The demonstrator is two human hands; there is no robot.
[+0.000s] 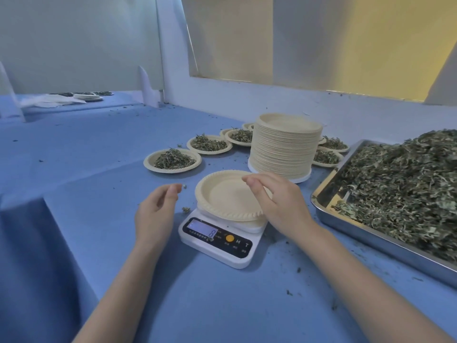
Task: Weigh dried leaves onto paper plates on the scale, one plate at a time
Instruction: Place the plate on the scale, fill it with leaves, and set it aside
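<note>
A person's two bare forearms reach over a blue table [86,149], seen from a camera on their head. In the middle stands a small white kitchen scale [217,240] with a black front panel. Its lit display shows what looks like a single "0". To the right of the display is an orange round button, then the letters "M" and "T"; the tiny print under them is too small to read. An empty cream paper plate [222,196] sits on the scale, tilted slightly.

The right hand [277,201] hovers over the right side of this plate, fingers bent loosely with the fingertips drawn together; whether they hold anything cannot be told. The left hand [155,211] is just left of the scale, fingers loosely curled, with a small leaf scrap [184,186] at its fingertips; whether it pinches the scrap cannot be told.

Behind the scale rises a tall stack of empty plates [284,147]. Filled plates of dried leaves [172,160] lie in a row to the left of the stack, with more on its right. At the right edge, a metal tray [371,233] holds a big heap of loose dried leaves [405,184]. Crumbs of leaf are scattered across the table.
</note>
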